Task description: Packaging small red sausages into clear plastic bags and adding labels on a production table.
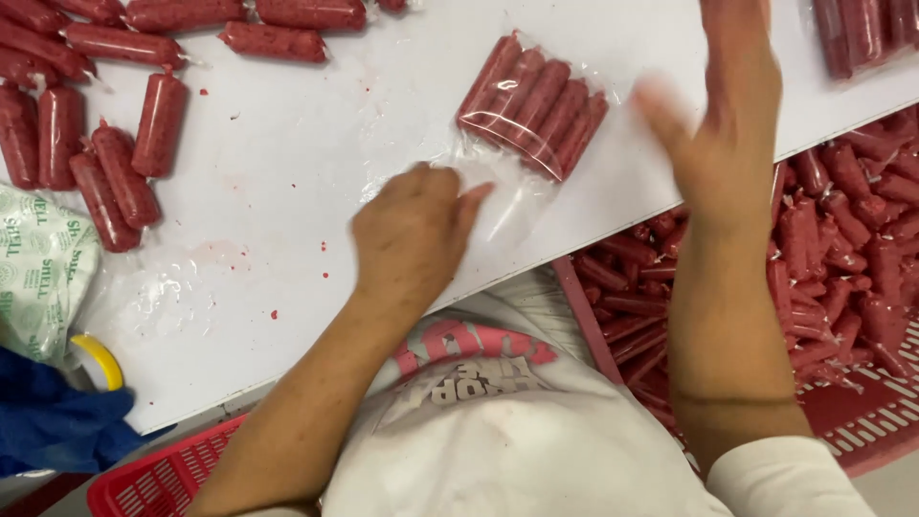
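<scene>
left hand [412,235]: pinching bag's open near end | right hand [723,144]: spread, blurred, probably empty | sausage bag [532,103]: light, slippery, soft; grip film edge

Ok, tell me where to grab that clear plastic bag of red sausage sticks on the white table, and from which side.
Probably best to take the clear plastic bag of red sausage sticks by its empty open end, nearest the left hand, coming from the table's near edge. There the film lies flat and loose, while the sticks fill the far end. The right hand is blurred above the table.
</scene>
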